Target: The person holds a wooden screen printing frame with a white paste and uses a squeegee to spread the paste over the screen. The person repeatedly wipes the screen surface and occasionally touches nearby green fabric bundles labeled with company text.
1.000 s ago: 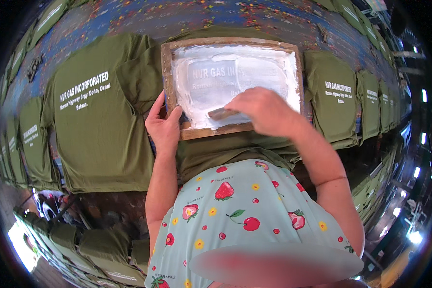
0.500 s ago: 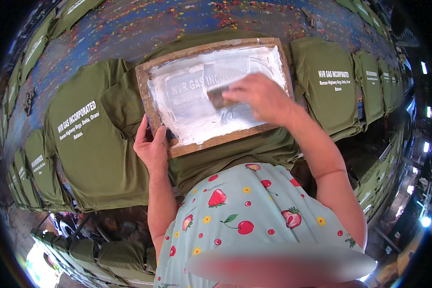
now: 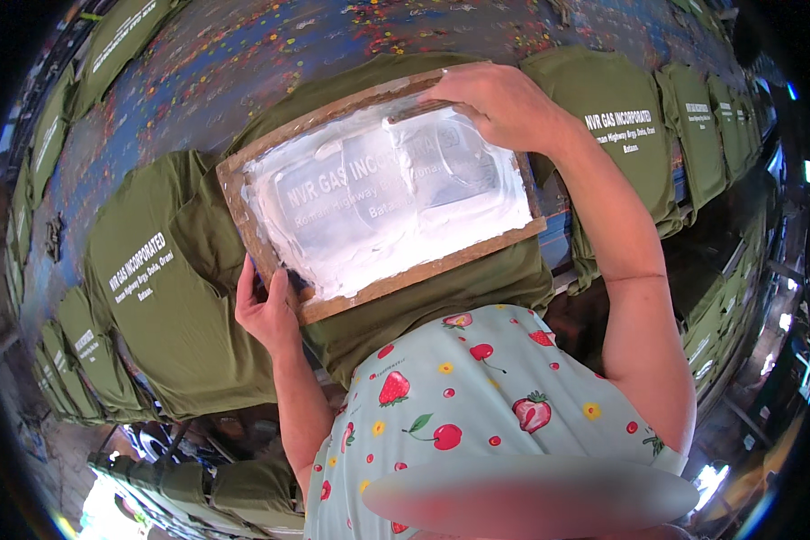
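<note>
A wooden-framed screen (image 3: 373, 310) lies tilted across an olive green shirt (image 3: 423, 301); its mesh is smeared with white ink (image 3: 459, 207), lettering showing through. My left hand (image 3: 270, 306) grips the frame's lower left corner, thumb up, fingers along the side. My right hand (image 3: 477, 94) is at the frame's far edge, fingers closed over a dark squeegee (image 3: 409, 115) lying along that edge; its fingertips are partly hidden.
Olive shirts with white print lie along the long table at left (image 3: 162, 342) and right (image 3: 630, 171). The paint-speckled tabletop (image 3: 270, 45) shows beyond. More shirts (image 3: 243, 495) hang on a rack behind me, near my fruit-patterned garment (image 3: 477, 405).
My right hand has moved from the middle of the screen up to its far edge with the squeegee. The frame and left hand appear further left and more tilted as the whole view shifts.
</note>
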Motion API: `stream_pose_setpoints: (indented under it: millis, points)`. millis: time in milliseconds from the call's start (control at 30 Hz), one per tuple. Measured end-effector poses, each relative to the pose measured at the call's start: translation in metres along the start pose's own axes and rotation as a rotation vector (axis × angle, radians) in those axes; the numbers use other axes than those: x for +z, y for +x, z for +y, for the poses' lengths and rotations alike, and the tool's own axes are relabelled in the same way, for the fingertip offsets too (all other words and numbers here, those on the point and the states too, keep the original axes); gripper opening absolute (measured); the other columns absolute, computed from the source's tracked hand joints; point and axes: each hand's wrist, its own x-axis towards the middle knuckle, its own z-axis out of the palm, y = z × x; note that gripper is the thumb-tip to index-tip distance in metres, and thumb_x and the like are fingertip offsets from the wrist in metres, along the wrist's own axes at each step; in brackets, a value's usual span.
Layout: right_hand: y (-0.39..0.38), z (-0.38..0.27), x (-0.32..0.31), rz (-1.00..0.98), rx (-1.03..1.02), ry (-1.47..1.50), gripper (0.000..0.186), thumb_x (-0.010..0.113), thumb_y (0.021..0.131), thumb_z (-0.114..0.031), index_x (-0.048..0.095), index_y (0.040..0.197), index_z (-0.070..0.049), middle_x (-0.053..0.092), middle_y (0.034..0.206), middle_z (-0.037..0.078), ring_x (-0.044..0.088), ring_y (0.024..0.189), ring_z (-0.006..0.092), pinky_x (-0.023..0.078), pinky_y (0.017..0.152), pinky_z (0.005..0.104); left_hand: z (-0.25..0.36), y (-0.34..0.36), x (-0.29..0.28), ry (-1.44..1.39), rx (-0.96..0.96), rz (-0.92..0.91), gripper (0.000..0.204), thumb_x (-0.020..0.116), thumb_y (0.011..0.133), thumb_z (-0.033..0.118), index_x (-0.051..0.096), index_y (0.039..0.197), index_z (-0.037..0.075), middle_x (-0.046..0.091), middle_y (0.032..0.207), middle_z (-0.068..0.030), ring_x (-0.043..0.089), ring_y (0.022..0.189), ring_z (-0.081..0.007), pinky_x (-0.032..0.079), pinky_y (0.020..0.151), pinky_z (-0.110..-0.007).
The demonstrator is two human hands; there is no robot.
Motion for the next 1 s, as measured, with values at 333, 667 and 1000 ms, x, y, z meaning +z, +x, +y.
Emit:
stream_pose_setpoints:
  millis: [333,667,1000]
  points:
    - [-0.054,-0.032,0.008,-0.130,0.007,0.039,0.053,0.071,0.072,0.007,0.081,0.120,-0.012,0.077,0.116,0.008,0.071,0.110,0.0332,0.057,0.099,0.0463,-0.009,0.000,-0.004,-0.022,0.020,0.005,0.055,0.076,0.097,-0.009,0.062,0.150,-0.012,0.073,0.139,-0.0180,0.072,0.120,-0.0195,0.057,0.108,-0.033]
    - [-0.100,-0.090,0.016,0.031,0.136,0.061,0.038,0.066,0.088,-0.001,0.078,0.124,-0.009,0.078,0.113,0.011,0.074,0.106,0.0324,0.058,0.094,0.0458,-0.010,0.004,-0.002,-0.055,0.074,-0.016,0.057,0.076,0.096,-0.011,0.061,0.151,-0.011,0.074,0.138,-0.0173,0.072,0.119,-0.0194,0.056,0.107,-0.033]
    - [-0.046,-0.106,0.040,0.143,0.683,-0.210,0.035,0.065,0.097,-0.015,0.072,0.127,0.000,0.075,0.117,0.023,0.075,0.102,0.0444,0.060,0.090,0.0550,-0.023,0.008,-0.004,-0.152,0.068,0.057,0.034,0.067,0.108,0.001,0.071,0.141,-0.008,0.077,0.133,-0.0126,0.072,0.116,-0.0152,0.055,0.106,-0.030]
